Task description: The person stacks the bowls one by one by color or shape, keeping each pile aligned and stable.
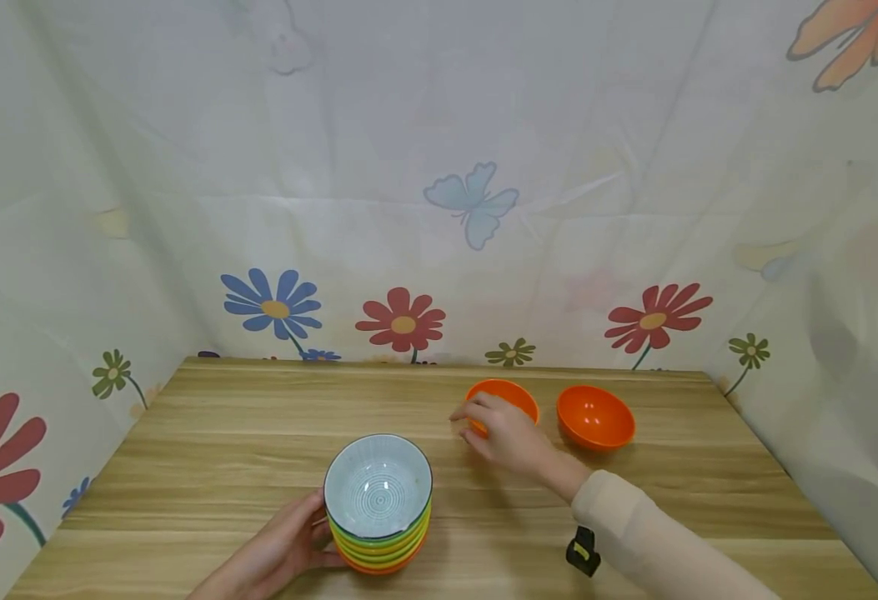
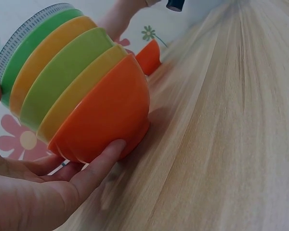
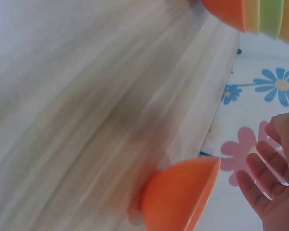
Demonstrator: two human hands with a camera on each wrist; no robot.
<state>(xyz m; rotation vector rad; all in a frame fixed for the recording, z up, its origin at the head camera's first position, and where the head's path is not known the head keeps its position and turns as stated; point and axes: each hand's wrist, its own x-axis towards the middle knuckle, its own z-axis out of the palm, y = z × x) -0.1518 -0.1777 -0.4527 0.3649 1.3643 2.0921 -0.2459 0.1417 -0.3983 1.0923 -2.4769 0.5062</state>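
Observation:
My left hand [image 1: 288, 542] grips the side of a stack of nested bowls on the wooden table. On top is a pale grey-blue bowl [image 1: 378, 479] with a dark rim and ringed inside. Below it, in the left wrist view, come a green bowl [image 2: 31, 57], an amber one, a lime one, a yellow one and an orange bottom bowl [image 2: 111, 113]. My right hand [image 1: 509, 437] hovers with loosely bent fingers over an orange bowl [image 1: 515, 396] and hides part of it. In the right wrist view that hand [image 3: 279, 180] holds nothing.
A second orange bowl [image 1: 596, 417] stands upright to the right. Under the right sleeve, a small black object [image 1: 583, 552] with a yellow mark shows over the table. A white curtain [image 1: 378, 200] printed with flowers and butterflies encloses the table [image 1: 258, 433] at the back and sides.

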